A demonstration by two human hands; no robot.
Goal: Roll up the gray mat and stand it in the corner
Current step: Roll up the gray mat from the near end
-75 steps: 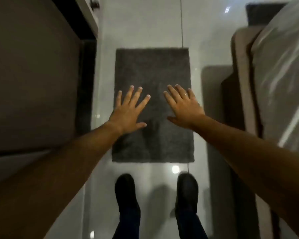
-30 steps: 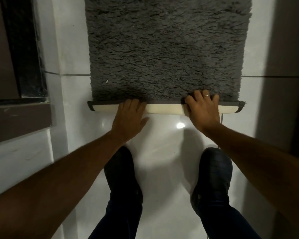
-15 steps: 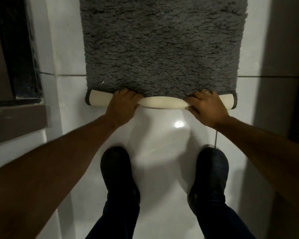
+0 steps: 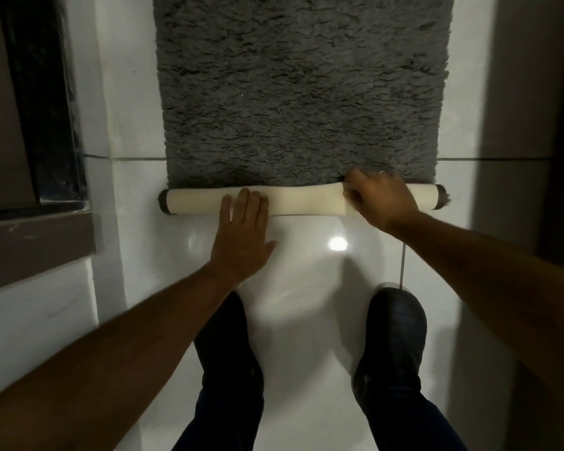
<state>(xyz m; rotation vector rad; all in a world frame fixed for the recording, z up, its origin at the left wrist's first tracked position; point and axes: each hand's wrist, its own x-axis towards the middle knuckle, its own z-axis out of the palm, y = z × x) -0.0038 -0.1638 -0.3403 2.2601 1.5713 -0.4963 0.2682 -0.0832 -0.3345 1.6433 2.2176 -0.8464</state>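
The gray mat (image 4: 302, 92) lies on the tiled floor (image 4: 306, 288), its near end a thin roll—soft, floppy, light. Left hand (image 4: 241, 236) presses flat, fingers (image 4: 251, 206) spread; right hand (image 4: 380, 198) curls over the roll. Grip near both ends.

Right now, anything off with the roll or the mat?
Slightly. The rolled edge is uneven: it bulges near the right hand and its line wavers instead of running straight. The left hand lies flat, only fingertips on it. The gray mat shows no damage.
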